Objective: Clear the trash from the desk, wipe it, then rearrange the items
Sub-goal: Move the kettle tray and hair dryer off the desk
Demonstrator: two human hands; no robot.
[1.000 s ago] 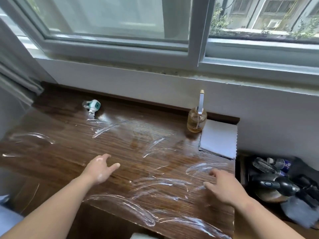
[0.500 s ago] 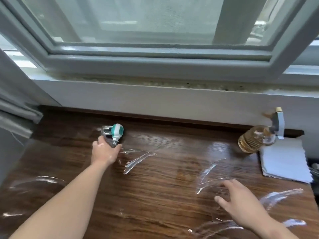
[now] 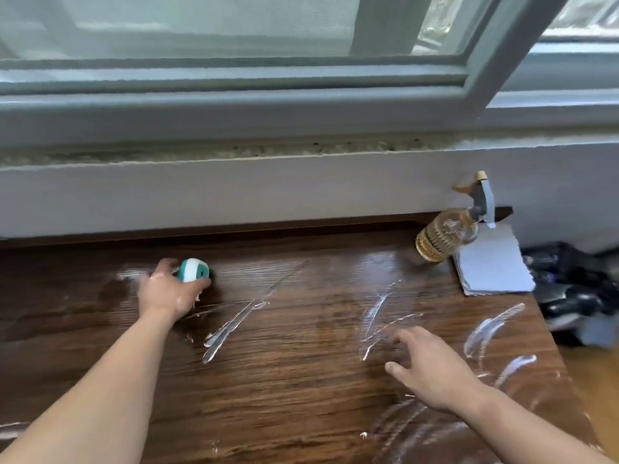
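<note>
I hold the small teal and white device [image 3: 193, 270] in my left hand [image 3: 167, 293]. My fingers are curled round its lower part, and its rounded end shows above my knuckles. If the middle of the desk [image 3: 284, 380] is the centre of the clock and the window frame [image 3: 234, 105] is at twelve, then this device and my left hand are at about ten o'clock. They are near the back edge of the desk but apart from the wall. I cannot tell if the device rests on the wood or is a little lifted.

My right hand [image 3: 432, 373] is at about four o'clock, palm down. Its fingers are spread and loose and hold nothing. The fingertips are very close to the surface, but whether they touch it I cannot tell.

The spray bottle [image 3: 445, 237] with amber liquid stands at about two o'clock, in the back right corner, close to the wall. Its grey trigger head is on the wall side. Just beside it, toward three o'clock, a pale grey cloth [image 3: 492, 266] lies flat.

The dark brown desk top carries a clear film [image 3: 378, 306] with shiny white wrinkles, mostly between my two hands and around the right one. Past the right edge of the desk, at three o'clock, lie some dark things [image 3: 576, 289], too blurred for me to name.
</note>
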